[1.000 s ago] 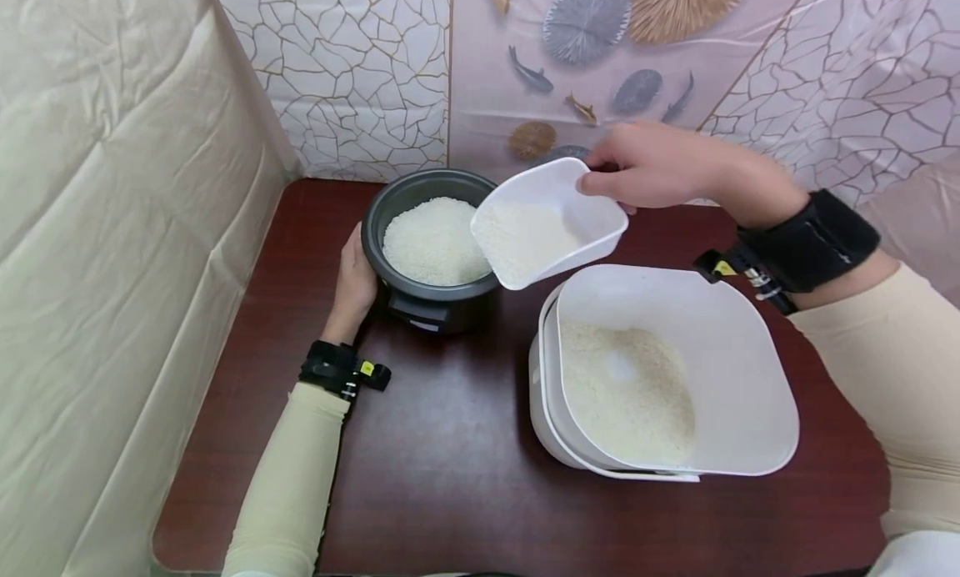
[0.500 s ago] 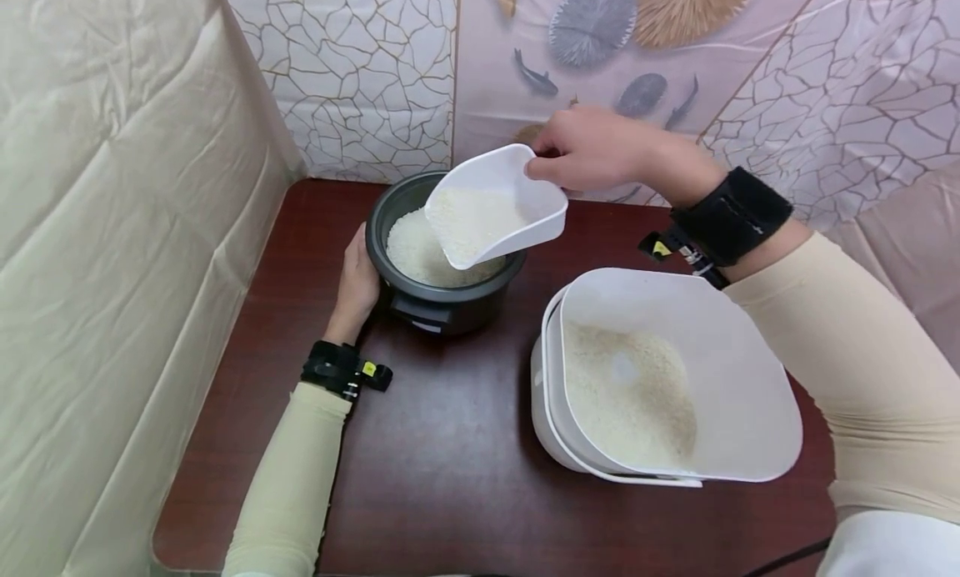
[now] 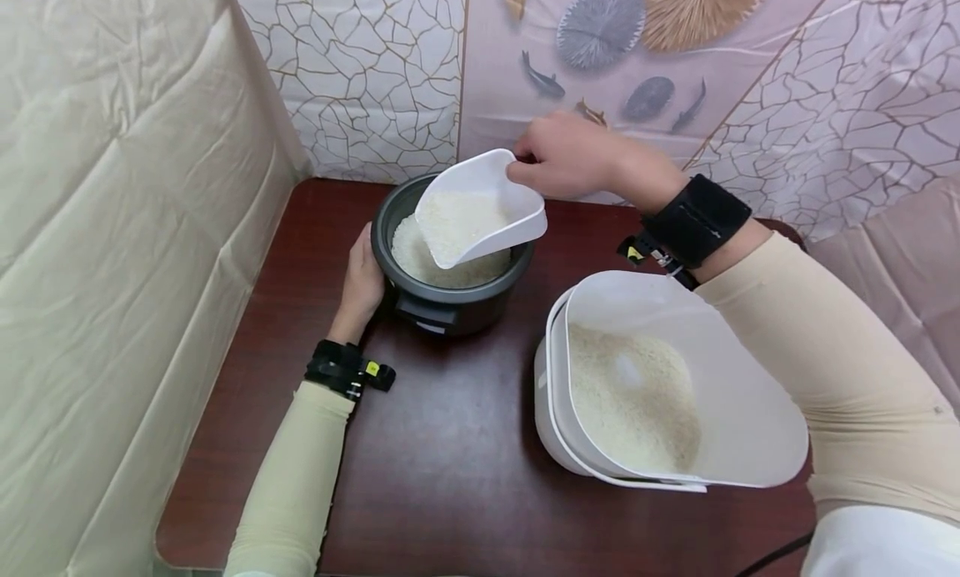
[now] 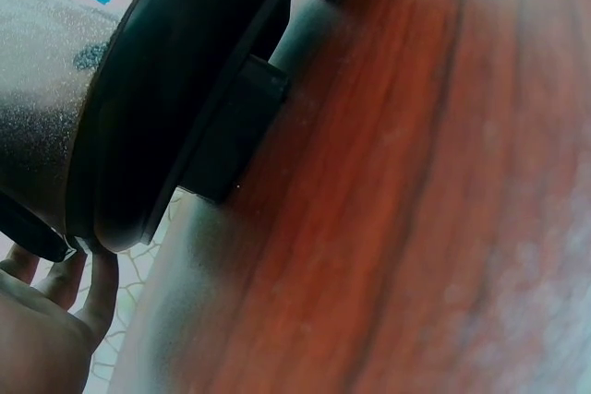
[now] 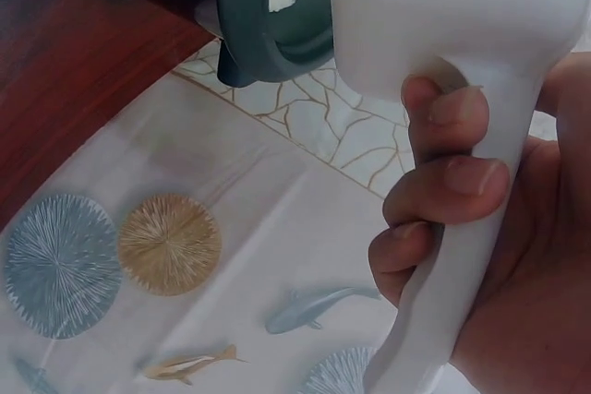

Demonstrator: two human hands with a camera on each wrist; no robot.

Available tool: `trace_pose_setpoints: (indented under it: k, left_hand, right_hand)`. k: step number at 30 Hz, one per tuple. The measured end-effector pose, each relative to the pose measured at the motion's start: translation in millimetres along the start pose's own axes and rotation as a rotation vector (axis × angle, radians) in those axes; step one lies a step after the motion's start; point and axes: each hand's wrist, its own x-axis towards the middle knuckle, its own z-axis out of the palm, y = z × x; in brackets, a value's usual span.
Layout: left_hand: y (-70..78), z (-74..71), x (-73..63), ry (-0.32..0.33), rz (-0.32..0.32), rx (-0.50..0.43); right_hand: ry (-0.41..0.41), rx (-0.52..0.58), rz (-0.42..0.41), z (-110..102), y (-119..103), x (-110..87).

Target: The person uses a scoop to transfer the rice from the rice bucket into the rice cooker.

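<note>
A rice cooker (image 3: pixel 465 298) with a dark inner pot holds white rice (image 3: pixel 420 256). At its left side my left hand (image 3: pixel 363 273) holds it, fingertips meeting a dark handle and the lower edge in the left wrist view. My right hand (image 3: pixel 570 156) grips the handle (image 5: pixel 452 274) of a white scoop (image 3: pixel 521 214), fingers wrapped round it. Over the pot's opening the scoop is tilted with its lip toward the lower left, rice still in it, and hides part of the pot. A white bin (image 3: pixel 750 431) with rice in the bottom stands at the right.
All stands on a dark red wooden table (image 3: pixel 442 485). Cream padding (image 3: pixel 127 310) walls the left side, and a patterned cloth (image 3: pixel 360 77) hangs behind. The bin's handle (image 3: pixel 637 481) lies along its near rim. A black cable (image 3: pixel 776 554) runs near the front right.
My right hand has carried the rice-filled scoop leftward, from beside the rice cooker to above its opening. My left hand keeps its place on the cooker.
</note>
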Motion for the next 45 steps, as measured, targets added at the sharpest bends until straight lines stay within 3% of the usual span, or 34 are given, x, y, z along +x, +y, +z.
trace_pose_setpoints:
  k: [7,17,35,45]
  left_hand:
    - [-0.7,-0.8,0.7,-0.001,0.012,-0.01]
    - [-2.1,-0.5,-0.4,-0.014,0.019,-0.019]
    - [-5.7,-2.2,-1.1,-0.027,0.018,-0.035]
    - [-2.9,-1.1,-0.8,-0.022,0.018,-0.056]
  right_hand:
    - [0.059,-0.066,-0.006,9,-4,7.3]
    - [0.027,-0.14,0.059,18,-8,11.6]
    - [0.106,-0.229,0.075,19,-8,10.8]
    - [0.106,-0.254,0.095,17,-6,9.9]
